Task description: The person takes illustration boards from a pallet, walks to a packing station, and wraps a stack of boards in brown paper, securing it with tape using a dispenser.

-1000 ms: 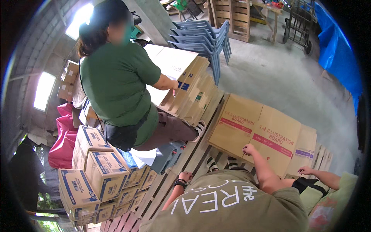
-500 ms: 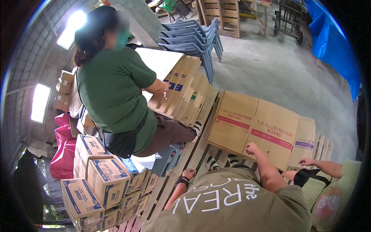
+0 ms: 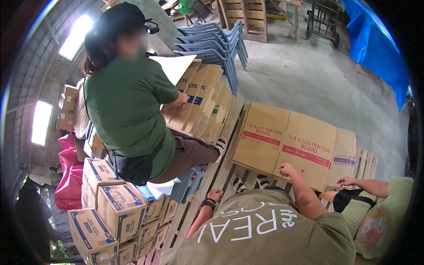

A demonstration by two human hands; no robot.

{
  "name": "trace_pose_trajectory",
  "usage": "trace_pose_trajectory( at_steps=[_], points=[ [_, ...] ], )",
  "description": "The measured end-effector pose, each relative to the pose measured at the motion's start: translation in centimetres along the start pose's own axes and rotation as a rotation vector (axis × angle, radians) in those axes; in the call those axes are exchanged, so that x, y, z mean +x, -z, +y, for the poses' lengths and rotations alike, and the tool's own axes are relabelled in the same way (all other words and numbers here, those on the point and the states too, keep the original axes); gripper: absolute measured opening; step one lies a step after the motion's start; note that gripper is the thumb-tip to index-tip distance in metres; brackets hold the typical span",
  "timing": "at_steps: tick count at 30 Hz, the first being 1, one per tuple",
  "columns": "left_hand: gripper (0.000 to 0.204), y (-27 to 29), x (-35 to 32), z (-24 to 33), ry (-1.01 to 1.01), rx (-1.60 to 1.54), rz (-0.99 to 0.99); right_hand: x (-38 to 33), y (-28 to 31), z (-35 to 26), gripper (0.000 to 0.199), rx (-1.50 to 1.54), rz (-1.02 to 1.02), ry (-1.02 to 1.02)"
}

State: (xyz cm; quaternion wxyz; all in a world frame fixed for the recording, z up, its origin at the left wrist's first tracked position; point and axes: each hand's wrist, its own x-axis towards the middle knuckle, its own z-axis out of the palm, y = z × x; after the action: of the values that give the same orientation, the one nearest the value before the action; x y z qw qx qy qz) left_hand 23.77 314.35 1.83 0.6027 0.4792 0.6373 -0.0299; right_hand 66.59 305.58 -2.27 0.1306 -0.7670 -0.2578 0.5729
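My right hand (image 3: 286,169) is held over the near edge of a flat brown carton with a red stripe (image 3: 307,148). Its fingers are curled, with nothing visible in them; contact with the carton cannot be told. Beside it to the left is a matching striped carton (image 3: 257,141). My left hand (image 3: 215,195), with a black band at the wrist, hangs beside my body above the wooden pallet slats (image 3: 187,210). Its fingers look loosely curled and no object shows in it.
A person in a green shirt (image 3: 128,97) stands at the left, a hand over a stack of brown cartons (image 3: 198,92). Taped boxes (image 3: 121,205) are piled lower left. Another person's arm (image 3: 369,185) rests at the right. Blue-grey chairs (image 3: 216,46) are stacked behind.
The view has shifted slightly, moving the scene a little left. The person in green has raised and turned their head; their hand has moved slightly. My hands keep nearly the same pose.
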Motion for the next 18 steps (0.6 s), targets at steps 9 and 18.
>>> trace_pose_trajectory(
  at_steps=[9, 18],
  points=[
    [0.02, -0.3, -1.1, 1.3, 0.03, 0.075, 0.065, 0.6, 0.1, 0.1, 0.016, -0.022, 0.009, 0.018],
    [0.021, -0.1, 0.6, -0.3, -0.002, -0.009, 0.022, 0.1, 0.6, -0.7, 0.018, 0.015, -0.005, 0.004]
  ],
)
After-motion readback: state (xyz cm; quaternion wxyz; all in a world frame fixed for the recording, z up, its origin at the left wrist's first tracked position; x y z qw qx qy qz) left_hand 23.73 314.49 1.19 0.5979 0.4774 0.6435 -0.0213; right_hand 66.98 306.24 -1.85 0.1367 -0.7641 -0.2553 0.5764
